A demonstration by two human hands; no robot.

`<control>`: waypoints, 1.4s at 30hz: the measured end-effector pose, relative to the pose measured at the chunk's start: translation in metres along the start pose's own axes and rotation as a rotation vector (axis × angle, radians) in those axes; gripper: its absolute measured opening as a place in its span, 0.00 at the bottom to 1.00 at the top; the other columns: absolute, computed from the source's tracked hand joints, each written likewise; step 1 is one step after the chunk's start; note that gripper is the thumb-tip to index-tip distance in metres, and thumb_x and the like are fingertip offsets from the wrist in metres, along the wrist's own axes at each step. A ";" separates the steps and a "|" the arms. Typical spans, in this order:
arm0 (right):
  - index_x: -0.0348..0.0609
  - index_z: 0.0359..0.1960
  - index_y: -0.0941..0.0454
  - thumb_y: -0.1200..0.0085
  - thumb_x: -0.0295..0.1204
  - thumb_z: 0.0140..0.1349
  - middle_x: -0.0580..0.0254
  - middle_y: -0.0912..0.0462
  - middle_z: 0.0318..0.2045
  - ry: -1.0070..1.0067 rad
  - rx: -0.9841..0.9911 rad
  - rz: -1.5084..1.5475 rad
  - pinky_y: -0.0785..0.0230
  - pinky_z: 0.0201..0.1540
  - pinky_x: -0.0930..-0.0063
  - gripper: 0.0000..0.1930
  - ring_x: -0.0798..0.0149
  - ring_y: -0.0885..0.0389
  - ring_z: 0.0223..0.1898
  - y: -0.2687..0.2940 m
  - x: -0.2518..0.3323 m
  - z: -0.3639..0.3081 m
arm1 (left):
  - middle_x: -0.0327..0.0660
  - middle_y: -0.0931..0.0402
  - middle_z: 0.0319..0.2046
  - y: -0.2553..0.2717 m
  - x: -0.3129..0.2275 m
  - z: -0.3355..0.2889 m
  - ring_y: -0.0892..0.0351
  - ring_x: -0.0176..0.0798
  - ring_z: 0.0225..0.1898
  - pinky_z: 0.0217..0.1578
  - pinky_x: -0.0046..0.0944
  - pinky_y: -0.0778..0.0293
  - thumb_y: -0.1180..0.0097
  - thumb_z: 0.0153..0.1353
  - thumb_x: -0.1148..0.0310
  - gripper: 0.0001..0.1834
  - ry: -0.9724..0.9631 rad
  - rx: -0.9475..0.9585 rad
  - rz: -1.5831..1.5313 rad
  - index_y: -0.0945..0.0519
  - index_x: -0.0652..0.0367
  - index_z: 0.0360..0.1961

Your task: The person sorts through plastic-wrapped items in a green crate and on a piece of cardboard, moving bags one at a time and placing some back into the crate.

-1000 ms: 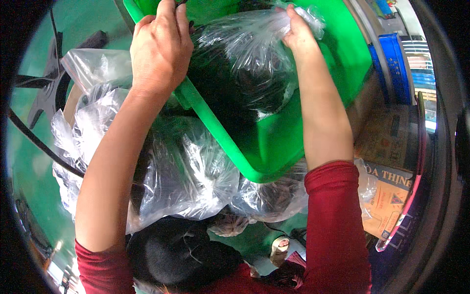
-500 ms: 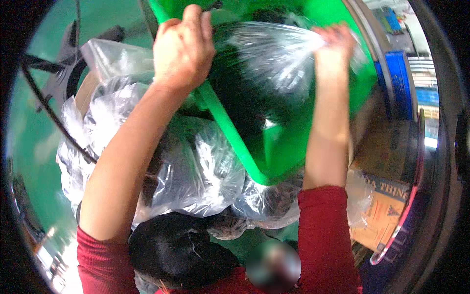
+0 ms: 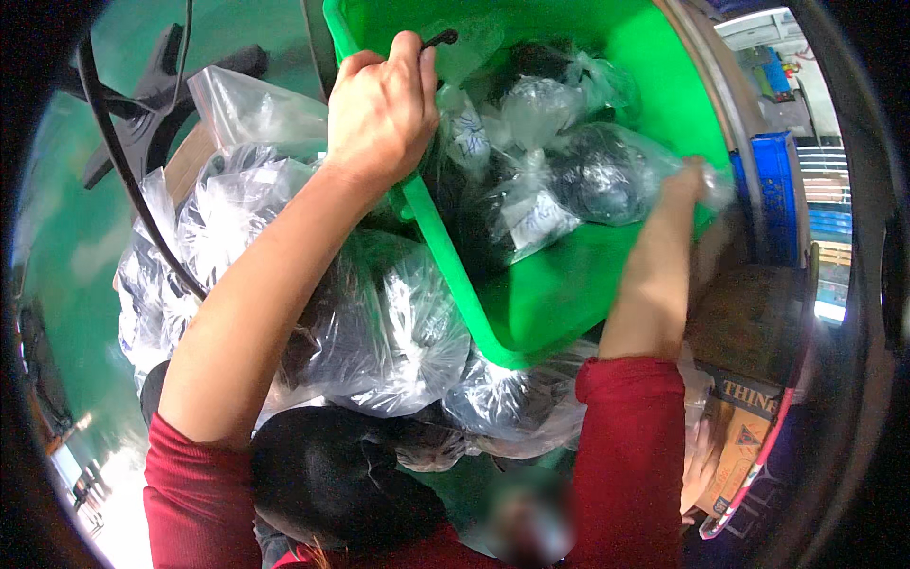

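Observation:
My left hand (image 3: pixel 384 119) is closed over the left rim of a green plastic bin (image 3: pixel 445 270). A small black hooked piece (image 3: pixel 441 39) sticks out beside its fingers; I cannot tell what it belongs to. Inside the bin, my right hand (image 3: pixel 694 185) grips the gathered end of a clear plastic bag (image 3: pixel 607 175) with dark contents. That bag lies against other clear bags, one with a white label (image 3: pixel 542 220). My right fingertips are partly hidden and slightly blurred.
Several filled clear bags (image 3: pixel 408 322) are heaped left of and below the bin. A black chair base (image 3: pixel 156 104) stands on the green floor. At right are a blue crate (image 3: pixel 775 194) and a cardboard box (image 3: pixel 739 446), with what looks like another person's fingers (image 3: pixel 701 460) beside it.
My right hand has moved down and rightward, and its bag, raised and blurred before, now rests among the others in the bin. My left hand keeps its hold on the rim.

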State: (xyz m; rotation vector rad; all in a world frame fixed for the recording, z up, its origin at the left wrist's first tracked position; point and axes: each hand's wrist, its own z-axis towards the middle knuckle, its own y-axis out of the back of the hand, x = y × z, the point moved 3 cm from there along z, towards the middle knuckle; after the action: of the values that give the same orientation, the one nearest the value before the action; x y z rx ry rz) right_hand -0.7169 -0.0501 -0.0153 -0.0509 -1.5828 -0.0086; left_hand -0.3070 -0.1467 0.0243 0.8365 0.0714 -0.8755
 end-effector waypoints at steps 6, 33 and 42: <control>0.35 0.45 0.38 0.42 0.39 0.40 0.52 0.35 0.45 -0.011 0.111 -0.390 0.48 0.50 0.63 0.31 0.57 0.36 0.44 -0.003 0.015 -0.018 | 0.41 0.35 0.05 -0.005 -0.008 0.001 0.32 0.42 0.12 0.30 0.36 0.35 0.57 0.51 0.70 0.06 -0.002 0.037 -0.010 0.37 0.60 0.22; 0.63 0.54 0.49 0.53 0.35 0.48 0.61 0.59 0.57 1.000 0.568 -2.144 0.66 0.47 0.31 0.29 0.54 0.65 0.59 -0.058 -0.039 -0.046 | 0.42 0.35 0.05 -0.003 -0.007 -0.001 0.34 0.43 0.10 0.29 0.36 0.37 0.55 0.49 0.71 0.07 0.064 0.074 -0.075 0.38 0.61 0.21; 0.47 0.51 0.41 0.53 0.37 0.47 0.56 0.50 0.56 1.060 0.868 -2.576 0.61 0.48 0.36 0.27 0.53 0.54 0.57 -0.070 -0.058 -0.170 | 0.42 0.37 0.05 0.000 0.003 -0.007 0.35 0.47 0.12 0.29 0.38 0.36 0.57 0.52 0.70 0.06 0.107 0.101 -0.106 0.36 0.60 0.22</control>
State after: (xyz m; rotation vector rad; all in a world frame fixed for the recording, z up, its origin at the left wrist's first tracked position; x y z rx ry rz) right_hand -0.5487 -0.1284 -0.0696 2.1632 0.3981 -1.0800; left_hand -0.3036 -0.1441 0.0184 0.9814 0.1676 -0.9390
